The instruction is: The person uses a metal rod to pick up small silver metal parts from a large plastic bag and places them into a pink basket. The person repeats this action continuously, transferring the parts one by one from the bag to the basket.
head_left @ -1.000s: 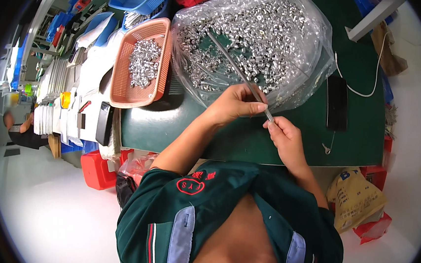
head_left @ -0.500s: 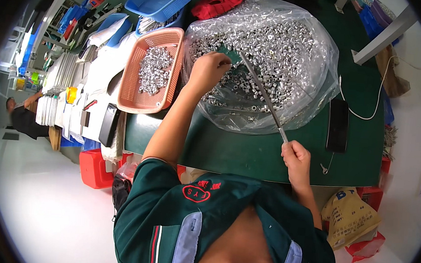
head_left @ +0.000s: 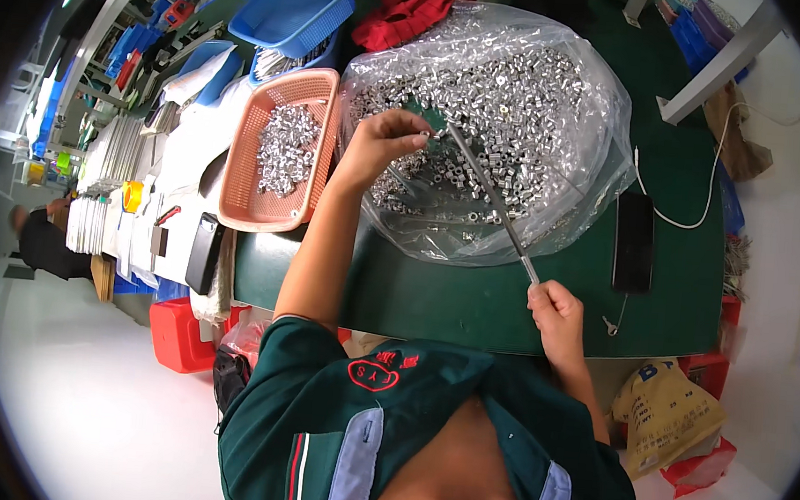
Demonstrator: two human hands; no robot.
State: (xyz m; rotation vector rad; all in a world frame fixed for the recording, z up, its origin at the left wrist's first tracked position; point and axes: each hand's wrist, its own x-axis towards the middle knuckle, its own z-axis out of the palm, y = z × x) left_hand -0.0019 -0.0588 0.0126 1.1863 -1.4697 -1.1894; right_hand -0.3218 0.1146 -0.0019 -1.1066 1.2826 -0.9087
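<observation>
My right hand is closed round the near end of a long, thin metal rod. The rod slants away to the left over a clear plastic bag, spread wide and full of small silvery metal sleeves. At the rod's far tip my left hand pinches a small metal sleeve between thumb and finger. Whether that sleeve touches the rod I cannot tell. Left of the bag stands a pink plastic basket with a heap of similar silvery pieces in it.
Blue baskets and a red cloth lie beyond the pink basket. A black phone and a white cable are at the right of the green table. A person is far left.
My left hand has come slightly nearer, and its pinched sleeve now shows by the rod's tip. The rod's tip has dropped a little nearer and left; the whole view has shifted slightly.
</observation>
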